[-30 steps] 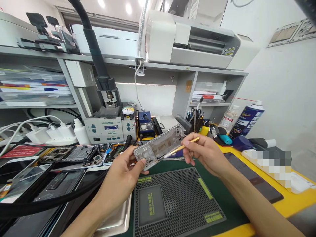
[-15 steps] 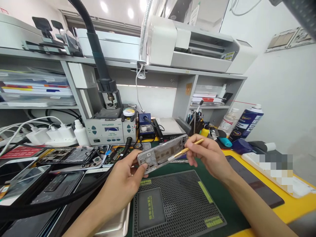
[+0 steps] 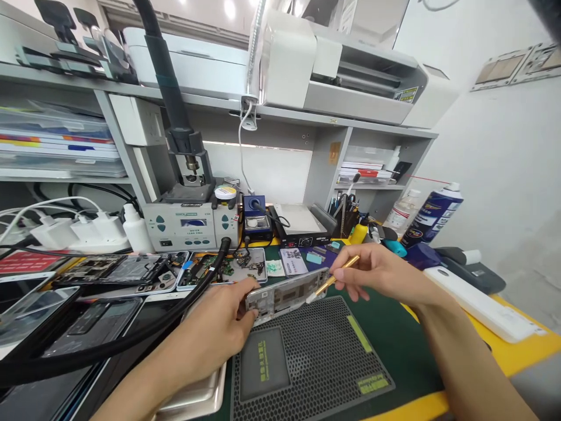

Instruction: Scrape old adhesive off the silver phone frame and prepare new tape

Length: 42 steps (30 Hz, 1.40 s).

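My left hand [image 3: 219,318] grips the left end of a silver phone frame [image 3: 287,295], thumb in front and fingers behind. The frame is tilted up on its long side, its inner face towards me, just above the back part of a black perforated mat [image 3: 333,356]. In my right hand [image 3: 374,272] a slim gold-handled brush [image 3: 339,277] is pinched between thumb and fingers. Its white tip points down to the left at the lower edge of the frame; whether it touches cannot be made out.
Several phones and phone parts [image 3: 83,333] lie at the left, crossed by a thick black hose [image 3: 144,339]. Behind stands a hot air station [image 3: 188,225], with a tray of small boards [image 3: 232,266] before it. Right are a spray can [image 3: 432,216] and a white long box [image 3: 477,304].
My left hand has lowered the phone frame towards the mat and turned it more upright. The brush has come down with it, still in my right hand. The view has shifted slightly.
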Available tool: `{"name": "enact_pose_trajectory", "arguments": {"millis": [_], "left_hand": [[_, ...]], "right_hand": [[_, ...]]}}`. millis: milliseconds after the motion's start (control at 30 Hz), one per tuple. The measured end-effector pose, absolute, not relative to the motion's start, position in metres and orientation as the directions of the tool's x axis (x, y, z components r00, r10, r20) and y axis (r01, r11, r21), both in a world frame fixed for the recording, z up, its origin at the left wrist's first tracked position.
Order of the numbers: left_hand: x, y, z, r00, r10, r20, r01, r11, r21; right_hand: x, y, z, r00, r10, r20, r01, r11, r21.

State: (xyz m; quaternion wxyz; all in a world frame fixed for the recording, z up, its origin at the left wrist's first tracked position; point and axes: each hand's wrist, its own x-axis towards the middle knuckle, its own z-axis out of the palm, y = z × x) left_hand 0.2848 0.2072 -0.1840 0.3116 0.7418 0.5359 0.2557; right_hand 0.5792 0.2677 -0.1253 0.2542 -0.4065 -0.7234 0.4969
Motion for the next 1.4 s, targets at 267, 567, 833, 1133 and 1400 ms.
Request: {"name": "enact_pose_trajectory", "arguments": {"millis": [267, 567, 833, 1133, 1400], "left_hand": [[0.283, 0.207, -0.177, 0.345, 0.938, 0.031, 0.758, -0.297, 0.581], [0.284, 0.209, -0.176, 0.324, 0.945, 0.043, 0.79, -0.295, 0.538], [0.283, 0.206, -0.177, 0.314, 0.948, 0.05, 0.8, -0.293, 0.524], [0.284, 0.206, -0.177, 0.309, 0.95, 0.046, 0.8, -0.286, 0.528], [0.285, 0.206, -0.176, 0.313, 0.949, 0.038, 0.788, -0.282, 0.548]], "right_hand": [[0.592, 0.251, -0.154, -0.44, 0.896, -0.057, 0.22, 0.045, -0.974], [0.577, 0.232, -0.178, -0.291, 0.957, 0.003, 0.128, 0.042, -0.991], [0.573, 0.232, -0.185, -0.329, 0.944, 0.018, 0.17, 0.078, -0.982], [0.572, 0.229, -0.189, -0.358, 0.934, 0.012, 0.192, 0.086, -0.978], [0.57, 0.229, -0.189, -0.368, 0.93, 0.001, 0.209, 0.084, -0.974]]}}
